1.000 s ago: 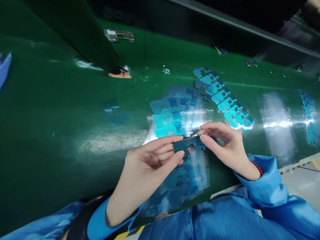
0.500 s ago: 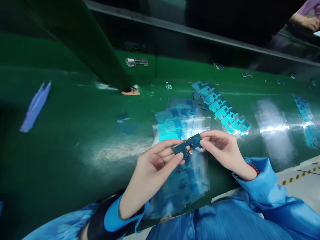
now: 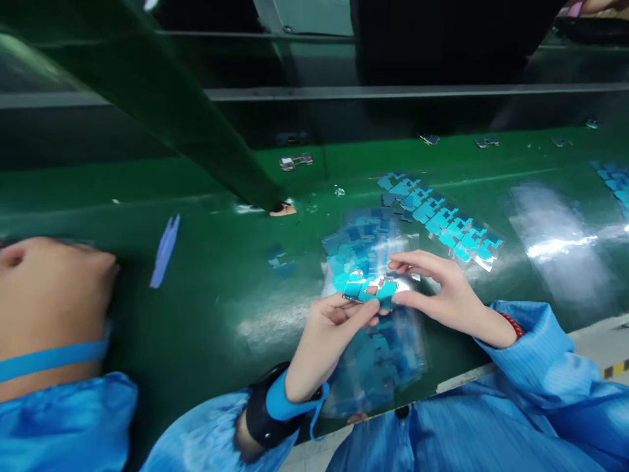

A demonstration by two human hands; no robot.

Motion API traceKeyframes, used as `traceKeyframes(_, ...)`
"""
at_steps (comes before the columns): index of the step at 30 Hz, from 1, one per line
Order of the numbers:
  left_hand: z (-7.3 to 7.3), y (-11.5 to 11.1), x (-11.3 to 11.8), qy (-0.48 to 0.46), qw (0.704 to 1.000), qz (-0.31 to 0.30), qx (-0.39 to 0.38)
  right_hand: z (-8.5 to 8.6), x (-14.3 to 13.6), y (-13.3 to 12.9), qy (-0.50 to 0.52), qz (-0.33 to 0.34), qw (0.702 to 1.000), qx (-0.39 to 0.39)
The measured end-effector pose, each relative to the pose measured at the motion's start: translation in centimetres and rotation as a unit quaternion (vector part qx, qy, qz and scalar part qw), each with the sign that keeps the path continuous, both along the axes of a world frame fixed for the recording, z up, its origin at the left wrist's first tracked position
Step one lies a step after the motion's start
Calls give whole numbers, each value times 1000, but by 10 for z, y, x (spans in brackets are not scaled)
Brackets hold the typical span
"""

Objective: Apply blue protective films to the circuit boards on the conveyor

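Between the thumb and fingers of my left hand (image 3: 339, 324) is a small circuit board (image 3: 356, 289), its upper face showing bright teal patches. My right hand (image 3: 439, 292) is at the board's right end, thumb and fingers apart; whether the thumb touches the edge I cannot tell. Beneath both hands lie clear sheets with blue film pieces (image 3: 386, 351), partly hidden by the hands and board. A strip of teal cut film pieces (image 3: 445, 219) lies beyond my right hand.
Purple tweezers (image 3: 165, 252) lie on the green table (image 3: 216, 262) at left. A co-worker's hand (image 3: 54, 288) is at the left edge. A green post (image 3: 211, 144) slants down to the table. Several boards (image 3: 295, 162) lie along the back. A clear sheet (image 3: 555, 226) is at right.
The board has tilted, and its face now shines teal. My right hand's fingers have spread away from its right end. A co-worker's hand has appeared at left as the view shifted.
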State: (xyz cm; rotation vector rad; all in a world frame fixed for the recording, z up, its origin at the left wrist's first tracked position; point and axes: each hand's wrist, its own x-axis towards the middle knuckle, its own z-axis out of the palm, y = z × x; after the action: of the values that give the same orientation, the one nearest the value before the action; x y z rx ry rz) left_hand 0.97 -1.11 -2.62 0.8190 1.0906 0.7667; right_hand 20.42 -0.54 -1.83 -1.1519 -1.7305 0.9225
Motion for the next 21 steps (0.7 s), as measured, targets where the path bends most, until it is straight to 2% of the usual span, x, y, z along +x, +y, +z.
traceKeyframes(2, -1, 0, 4, -16, 998, 62, 11, -4, 0, -2, -28, 11, 999, 22)
traceKeyframes(5, -3, 0, 9, -29, 996, 88, 8, -8, -2, -4, -54, 20, 996, 62)
traceKeyframes(9, -6, -1, 8, -47, 996, 74, -8, -8, -2, -3, -52, 14, 995, 82)
traceKeyframes(17, -8, 4, 4, -64, 998, 21, -12, -7, 3, 0, -69, 41, 993, 88)
traceKeyframes(21, -7, 5, 4, -66, 998, 17, -13, -7, 6, 0, -90, 54, 990, 89)
